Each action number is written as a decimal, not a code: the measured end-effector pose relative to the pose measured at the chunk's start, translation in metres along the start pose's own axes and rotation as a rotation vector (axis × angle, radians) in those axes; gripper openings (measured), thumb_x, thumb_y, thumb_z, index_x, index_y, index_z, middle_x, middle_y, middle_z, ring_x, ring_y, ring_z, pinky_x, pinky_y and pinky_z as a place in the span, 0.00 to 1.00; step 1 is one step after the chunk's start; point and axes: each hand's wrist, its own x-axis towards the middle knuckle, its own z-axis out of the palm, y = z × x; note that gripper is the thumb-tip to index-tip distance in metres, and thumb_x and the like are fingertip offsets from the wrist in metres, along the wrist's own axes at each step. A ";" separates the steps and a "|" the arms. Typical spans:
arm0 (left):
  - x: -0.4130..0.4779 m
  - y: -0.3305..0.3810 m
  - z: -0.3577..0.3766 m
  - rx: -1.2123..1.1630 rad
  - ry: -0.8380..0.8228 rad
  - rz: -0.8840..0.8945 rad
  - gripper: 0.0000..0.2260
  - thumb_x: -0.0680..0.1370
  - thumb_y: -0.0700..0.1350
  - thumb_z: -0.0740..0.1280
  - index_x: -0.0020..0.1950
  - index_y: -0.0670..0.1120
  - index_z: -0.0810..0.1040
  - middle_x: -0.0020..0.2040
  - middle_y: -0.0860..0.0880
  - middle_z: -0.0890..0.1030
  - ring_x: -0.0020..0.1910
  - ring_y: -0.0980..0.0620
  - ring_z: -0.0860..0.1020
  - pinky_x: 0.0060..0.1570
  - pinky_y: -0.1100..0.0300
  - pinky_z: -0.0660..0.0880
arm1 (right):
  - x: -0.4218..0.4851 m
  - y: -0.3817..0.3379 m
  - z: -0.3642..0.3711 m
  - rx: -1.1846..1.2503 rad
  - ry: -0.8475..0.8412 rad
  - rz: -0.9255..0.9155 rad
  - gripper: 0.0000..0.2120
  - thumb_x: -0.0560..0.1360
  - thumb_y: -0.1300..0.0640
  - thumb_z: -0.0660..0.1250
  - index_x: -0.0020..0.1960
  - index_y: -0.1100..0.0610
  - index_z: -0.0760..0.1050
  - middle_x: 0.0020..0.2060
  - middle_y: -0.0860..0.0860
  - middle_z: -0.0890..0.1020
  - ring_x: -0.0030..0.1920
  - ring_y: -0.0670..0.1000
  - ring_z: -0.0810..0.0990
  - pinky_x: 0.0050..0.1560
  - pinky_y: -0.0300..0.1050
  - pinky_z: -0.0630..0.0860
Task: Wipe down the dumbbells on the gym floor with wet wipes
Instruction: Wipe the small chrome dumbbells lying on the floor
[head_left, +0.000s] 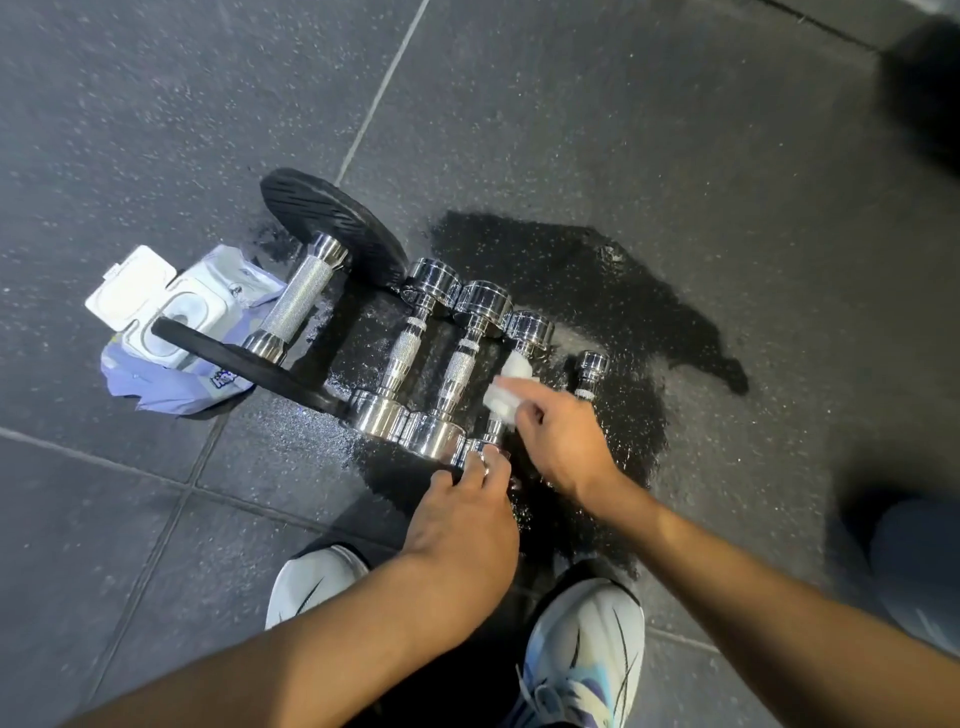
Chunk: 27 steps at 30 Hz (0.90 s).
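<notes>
Head camera: your right hand (558, 441) pinches the wipe (506, 389) around the handle of a chrome dumbbell (530, 327). It lies on the wet floor (675, 156), long axis pointing away from you. Your left hand (467, 512) curls over its near head (steadying it, I judge), so stroke along the bar, away from that hand.

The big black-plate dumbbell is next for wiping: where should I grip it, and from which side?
Grip the big dumbbell by its knurled handle, mid-length, coming straight down from above. The bar lies raised between its two black plates, bare on top; the wipes pack crowds its left and a chrome dumbbell its right.
</notes>
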 end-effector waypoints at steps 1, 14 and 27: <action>-0.001 0.000 0.000 0.004 0.002 -0.004 0.24 0.85 0.40 0.52 0.81 0.37 0.60 0.82 0.35 0.41 0.82 0.37 0.48 0.76 0.41 0.58 | 0.009 -0.001 -0.006 0.015 0.030 0.014 0.19 0.83 0.62 0.59 0.69 0.47 0.78 0.31 0.49 0.82 0.20 0.44 0.67 0.21 0.32 0.62; 0.000 0.002 0.001 -0.018 -0.012 -0.031 0.24 0.86 0.41 0.49 0.82 0.35 0.55 0.83 0.36 0.40 0.83 0.38 0.46 0.77 0.40 0.55 | 0.012 0.001 -0.011 0.017 -0.086 0.050 0.19 0.83 0.63 0.58 0.65 0.45 0.81 0.33 0.53 0.85 0.18 0.43 0.66 0.19 0.32 0.61; -0.001 0.002 0.002 0.042 -0.003 -0.011 0.24 0.87 0.40 0.49 0.82 0.35 0.53 0.82 0.35 0.40 0.83 0.37 0.46 0.76 0.39 0.55 | 0.015 0.010 -0.010 0.038 -0.117 0.058 0.20 0.84 0.59 0.58 0.66 0.40 0.80 0.45 0.51 0.88 0.21 0.45 0.67 0.22 0.39 0.67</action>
